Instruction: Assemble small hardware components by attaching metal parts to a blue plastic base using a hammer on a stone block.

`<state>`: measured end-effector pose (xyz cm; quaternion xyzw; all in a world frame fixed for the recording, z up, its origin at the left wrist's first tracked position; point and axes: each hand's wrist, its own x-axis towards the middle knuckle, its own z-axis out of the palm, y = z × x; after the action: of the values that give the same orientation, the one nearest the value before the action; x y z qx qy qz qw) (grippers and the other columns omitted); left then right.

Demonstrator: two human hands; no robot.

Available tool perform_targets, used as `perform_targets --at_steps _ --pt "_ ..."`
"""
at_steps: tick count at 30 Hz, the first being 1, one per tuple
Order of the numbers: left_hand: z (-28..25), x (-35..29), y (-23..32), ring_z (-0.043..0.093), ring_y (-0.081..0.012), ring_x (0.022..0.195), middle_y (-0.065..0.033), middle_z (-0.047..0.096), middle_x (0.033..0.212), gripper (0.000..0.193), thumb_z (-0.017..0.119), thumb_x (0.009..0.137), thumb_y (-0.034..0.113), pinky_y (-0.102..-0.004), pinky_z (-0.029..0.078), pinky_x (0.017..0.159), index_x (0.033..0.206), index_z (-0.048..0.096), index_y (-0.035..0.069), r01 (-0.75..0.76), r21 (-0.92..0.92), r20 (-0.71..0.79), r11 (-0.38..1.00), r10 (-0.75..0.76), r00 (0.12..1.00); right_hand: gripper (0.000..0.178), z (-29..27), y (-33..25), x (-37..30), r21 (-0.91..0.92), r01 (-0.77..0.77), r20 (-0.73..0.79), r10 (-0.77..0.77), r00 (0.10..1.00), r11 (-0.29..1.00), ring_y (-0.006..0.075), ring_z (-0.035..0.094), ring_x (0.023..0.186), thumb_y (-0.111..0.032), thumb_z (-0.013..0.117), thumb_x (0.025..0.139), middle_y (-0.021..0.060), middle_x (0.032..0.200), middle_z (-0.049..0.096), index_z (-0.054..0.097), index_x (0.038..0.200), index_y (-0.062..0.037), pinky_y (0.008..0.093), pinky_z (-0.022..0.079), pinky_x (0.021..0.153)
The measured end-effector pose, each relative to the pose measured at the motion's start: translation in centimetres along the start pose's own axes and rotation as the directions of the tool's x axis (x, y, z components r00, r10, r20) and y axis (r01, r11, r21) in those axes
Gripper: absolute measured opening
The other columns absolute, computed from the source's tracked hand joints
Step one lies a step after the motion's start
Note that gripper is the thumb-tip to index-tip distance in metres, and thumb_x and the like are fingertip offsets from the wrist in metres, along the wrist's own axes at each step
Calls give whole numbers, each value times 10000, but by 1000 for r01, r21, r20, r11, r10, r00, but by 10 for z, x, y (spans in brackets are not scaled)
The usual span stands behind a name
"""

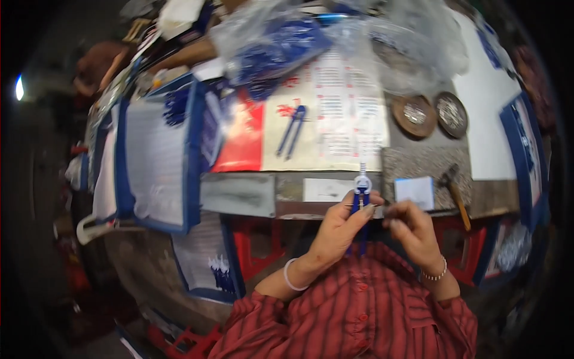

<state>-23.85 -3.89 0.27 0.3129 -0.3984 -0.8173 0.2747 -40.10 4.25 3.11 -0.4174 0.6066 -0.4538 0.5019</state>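
Left grip [338, 230] pinched blue compass [362, 192] near frame centre; right grip [417, 232] was unreadable. Firm pinch below hinge [362, 183] seemed best.

We see the dark-topped worktable [399, 140] lit brightly amid dim surroundings. At far left we catch a small, glaring white light [20, 88]. Sheen streaks the crumpled clear plastic bag [418, 57]; blur softens the red-and-cream printed paper sheet [310, 128], and edges bow toward the black fisheye rim.
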Motion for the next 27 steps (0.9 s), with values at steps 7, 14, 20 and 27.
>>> perform_targets --at_steps 7,14,20,27 --pt "-15 -19 10 498 -76 973 -25 545 1079 235 509 939 109 -236 411 860 1146 548 5 -71 -74 -1 995 71 997 165 49 11 9 -10 -23 261 25 965 1000 74 555 626 -113 603 870 35 738 602 553 974 5 216 448 557" --pt "-63 -53 17 588 -101 911 -60 618 1029 302 533 912 41 -240 485 804 1208 517 -19 -59 -11 -66 998 58 996 115 73 -2 29 161 -350 419 257 871 923 30 528 593 -132 582 900 -15 764 589 561 963 -39 167 405 492" --pt "-87 -73 13 598 -105 890 -88 632 1017 296 552 899 28 -228 487 768 1184 523 -46 -85 5 -140 996 85 987 125 102 -8 36 116 -374 470 281 837 920 23 516 559 -151 593 899 -19 760 583 552 960 -51 161 391 474" --pt "-106 -95 12 576 -69 828 -41 600 963 287 556 891 24 -203 476 716 1174 538 -23 -110 218 -204 970 156 967 148 125 -2 39 -48 -226 529 217 821 973 46 549 575 -129 594 896 10 714 580 515 891 -4 199 447 507"
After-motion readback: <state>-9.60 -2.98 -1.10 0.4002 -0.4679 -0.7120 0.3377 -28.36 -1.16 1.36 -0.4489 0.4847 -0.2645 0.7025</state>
